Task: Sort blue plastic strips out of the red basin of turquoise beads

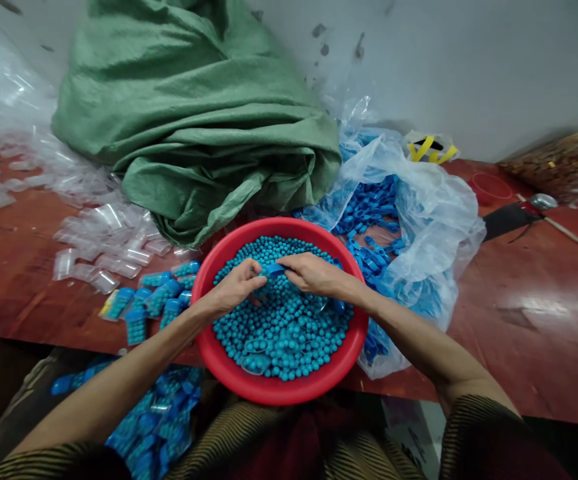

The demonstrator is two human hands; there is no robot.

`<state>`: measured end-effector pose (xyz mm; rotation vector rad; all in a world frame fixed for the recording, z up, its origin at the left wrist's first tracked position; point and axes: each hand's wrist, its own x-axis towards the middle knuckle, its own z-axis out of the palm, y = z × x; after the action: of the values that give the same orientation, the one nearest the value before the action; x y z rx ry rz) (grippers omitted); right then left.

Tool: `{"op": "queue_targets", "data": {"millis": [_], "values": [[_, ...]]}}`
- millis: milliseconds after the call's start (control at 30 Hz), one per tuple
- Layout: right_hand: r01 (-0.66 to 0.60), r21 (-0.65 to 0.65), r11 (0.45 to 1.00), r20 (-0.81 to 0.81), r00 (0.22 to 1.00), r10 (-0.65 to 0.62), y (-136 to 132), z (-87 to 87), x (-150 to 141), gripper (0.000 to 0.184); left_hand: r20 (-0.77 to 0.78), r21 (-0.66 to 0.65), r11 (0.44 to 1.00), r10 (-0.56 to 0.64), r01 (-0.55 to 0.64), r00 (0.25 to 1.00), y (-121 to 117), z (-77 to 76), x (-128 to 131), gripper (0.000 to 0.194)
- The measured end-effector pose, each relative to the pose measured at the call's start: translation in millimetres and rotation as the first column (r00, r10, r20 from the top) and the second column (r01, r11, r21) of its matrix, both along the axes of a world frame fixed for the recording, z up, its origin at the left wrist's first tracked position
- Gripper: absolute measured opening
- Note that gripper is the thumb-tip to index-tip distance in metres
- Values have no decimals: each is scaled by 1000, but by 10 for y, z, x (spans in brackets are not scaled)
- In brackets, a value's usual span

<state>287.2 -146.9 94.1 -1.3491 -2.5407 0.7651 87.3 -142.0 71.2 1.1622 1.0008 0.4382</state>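
Note:
A red plastic basin (281, 393) full of small turquoise beads (293, 320) stands in front of me. Over the beads, my right hand (316, 275) pinches a blue plastic cap (275, 269) between thumb and fingers. My left hand (239, 285) is closed right beside that cap, its fingers curled; what it holds, if anything, is hard to make out. Clear plastic pieces (256, 360) lie among the beads near the basin's front. More blue caps (339, 303) sit at its right inner side.
Filled blue-capped containers (136, 323) lie left of the basin, with clear empty tubes (113, 257) behind them. A green sack (209, 113) rises at the back. Right of it, a clear bag (419, 213) holds blue caps (371, 207). Below the table edge are more filled containers (153, 420).

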Motion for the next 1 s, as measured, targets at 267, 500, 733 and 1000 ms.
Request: {"op": "queue_targets", "data": {"millis": [267, 500, 733, 1000], "values": [[176, -39, 984, -202, 963, -180, -47, 44, -47, 34, 90, 70, 988, 128, -135, 988, -54, -3, 62, 38], [56, -84, 995, -202, 977, -72, -70, -43, 91, 23, 91, 21, 993, 114, -117, 989, -78, -45, -2, 40], [155, -376, 913, -385, 871, -307, -41, -26, -11, 22, 160, 21, 993, 111, -116, 981, -83, -31, 2, 43], [158, 137, 978, -395, 914, -92, -135, -158, -83, 23, 216, -3, 993, 113, -115, 970, -133, -50, 28, 49]]}}
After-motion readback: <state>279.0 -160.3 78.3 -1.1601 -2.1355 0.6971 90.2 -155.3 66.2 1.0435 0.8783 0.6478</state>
